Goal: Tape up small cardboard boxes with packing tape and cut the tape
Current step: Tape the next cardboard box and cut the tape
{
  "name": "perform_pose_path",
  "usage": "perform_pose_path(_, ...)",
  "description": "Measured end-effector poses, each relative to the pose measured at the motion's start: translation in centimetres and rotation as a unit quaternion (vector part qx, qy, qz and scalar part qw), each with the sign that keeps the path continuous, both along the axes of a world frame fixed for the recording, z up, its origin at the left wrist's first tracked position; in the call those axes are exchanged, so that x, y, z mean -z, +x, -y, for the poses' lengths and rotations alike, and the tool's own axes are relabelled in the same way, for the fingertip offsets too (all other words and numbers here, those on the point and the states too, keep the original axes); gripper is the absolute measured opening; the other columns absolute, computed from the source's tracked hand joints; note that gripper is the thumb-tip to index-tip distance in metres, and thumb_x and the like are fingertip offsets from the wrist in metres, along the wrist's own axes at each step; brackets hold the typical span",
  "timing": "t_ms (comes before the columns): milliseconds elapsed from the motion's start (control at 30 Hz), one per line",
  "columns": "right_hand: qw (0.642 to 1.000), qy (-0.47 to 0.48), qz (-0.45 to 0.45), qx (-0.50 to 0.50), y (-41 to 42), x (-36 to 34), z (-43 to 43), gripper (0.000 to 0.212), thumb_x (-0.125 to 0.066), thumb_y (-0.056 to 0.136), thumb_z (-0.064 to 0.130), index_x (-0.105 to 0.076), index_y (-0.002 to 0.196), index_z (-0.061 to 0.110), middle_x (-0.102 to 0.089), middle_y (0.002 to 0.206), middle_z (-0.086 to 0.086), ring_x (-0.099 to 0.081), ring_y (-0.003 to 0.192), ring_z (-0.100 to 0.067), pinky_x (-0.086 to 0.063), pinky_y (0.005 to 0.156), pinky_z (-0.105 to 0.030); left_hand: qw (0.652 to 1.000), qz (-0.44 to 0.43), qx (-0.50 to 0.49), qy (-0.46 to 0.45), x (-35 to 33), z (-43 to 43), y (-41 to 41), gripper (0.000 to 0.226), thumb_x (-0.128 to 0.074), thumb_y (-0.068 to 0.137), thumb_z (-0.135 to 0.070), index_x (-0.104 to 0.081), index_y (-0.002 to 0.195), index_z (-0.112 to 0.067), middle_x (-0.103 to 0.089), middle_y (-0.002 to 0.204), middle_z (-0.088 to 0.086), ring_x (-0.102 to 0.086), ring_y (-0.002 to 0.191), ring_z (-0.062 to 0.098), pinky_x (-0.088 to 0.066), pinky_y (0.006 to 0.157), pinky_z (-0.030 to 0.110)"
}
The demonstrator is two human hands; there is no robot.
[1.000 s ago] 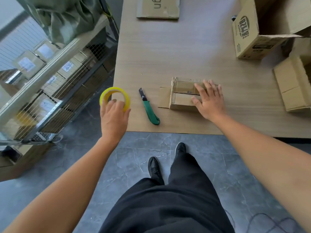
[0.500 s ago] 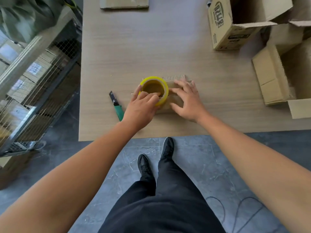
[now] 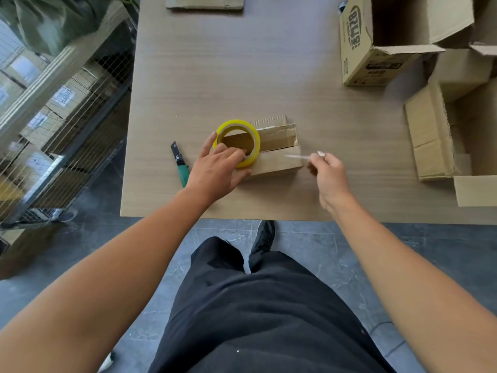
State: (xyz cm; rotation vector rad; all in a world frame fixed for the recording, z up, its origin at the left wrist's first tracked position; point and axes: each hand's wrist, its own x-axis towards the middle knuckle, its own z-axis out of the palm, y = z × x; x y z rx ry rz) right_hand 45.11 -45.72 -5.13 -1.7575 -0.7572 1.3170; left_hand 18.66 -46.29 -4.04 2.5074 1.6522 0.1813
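Roll [image 3: 233, 123] now sat on box [image 3: 279, 164], near bench [image 3: 242, 76] edge, held in left hand [image 3: 215, 169] grip. Right hand [image 3: 329, 175] had quit the flaps; its grip pinched tape end [image 3: 295, 156], drawn right. Sealing begun; knife [image 3: 180, 168] untouched.

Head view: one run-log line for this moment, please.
phase: taping | left hand: grips tape roll on small box | right hand: pinches tape end | knife: on table, left of box

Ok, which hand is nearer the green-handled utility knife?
Left. The left hand grips the yellow tape roll just right of the knife; the right hand pinches a tape strip beyond the small cardboard box.
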Motion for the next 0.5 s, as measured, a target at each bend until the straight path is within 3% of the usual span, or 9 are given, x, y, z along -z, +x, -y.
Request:
perform_pose_path(100, 0.999, -0.030, -0.035, -0.020, 0.4, 0.9, -0.1, 0.025, -0.057, 0.099, 0.018, -0.059, 0.075, 0.016, -0.059, 0.075, -0.001, -0.056, 0.078, -0.019, -0.056, 0.083, -0.046, 1.000, -0.015, 0.009, -0.003, 0.0, -0.2, -0.1, 0.035, -0.054, 0.097, -0.049, -0.065, 0.107, -0.017, -0.071, 0.108, -0.003, -0.060, 0.103, 0.027, -0.011, 0.125, 0.047)
perform_pose_path(233, 0.996, 0.050, 0.052, -0.051, 0.5, 0.6, -1.8, 0.023, -0.057, 0.094, 0.032, -0.063, 0.072, 0.029, -0.066, 0.073, 0.005, -0.060, 0.072, -0.014, -0.054, 0.074, -0.038, 1.000, -0.016, 0.008, -0.006, -0.1, 0.0, 0.1, 0.031, -0.056, 0.099, -0.046, -0.065, 0.105, -0.016, -0.070, 0.107, -0.003, -0.060, 0.098, 0.027, -0.013, 0.125, 0.048)
perform_pose_path(367, 0.995, 0.072, 0.048, -0.059, 0.5, 1.1, -3.3, 0.024, -0.057, 0.095, 0.033, -0.060, 0.075, 0.021, -0.069, 0.071, 0.002, -0.066, 0.071, -0.016, -0.059, 0.070, -0.035, 1.000, -0.019, 0.014, 0.005, -0.1, 0.1, 0.2, 0.031, -0.056, 0.099, -0.044, -0.066, 0.104, -0.015, -0.069, 0.109, -0.002, -0.060, 0.096, 0.028, -0.017, 0.124, 0.050)
perform_pose_path(500, 0.991, 0.032, 0.108, -0.078, -0.1, 2.3, -4.1, 0.028, -0.055, 0.094, 0.031, -0.053, 0.070, 0.016, -0.053, 0.063, 0.004, -0.047, 0.061, -0.011, -0.043, 0.063, -0.036, 1.000, -0.024, 0.014, 0.008, -0.2, 0.1, 0.3, 0.031, -0.057, 0.098, -0.043, -0.067, 0.102, -0.015, -0.069, 0.115, -0.001, -0.062, 0.098, 0.029, -0.019, 0.123, 0.052)
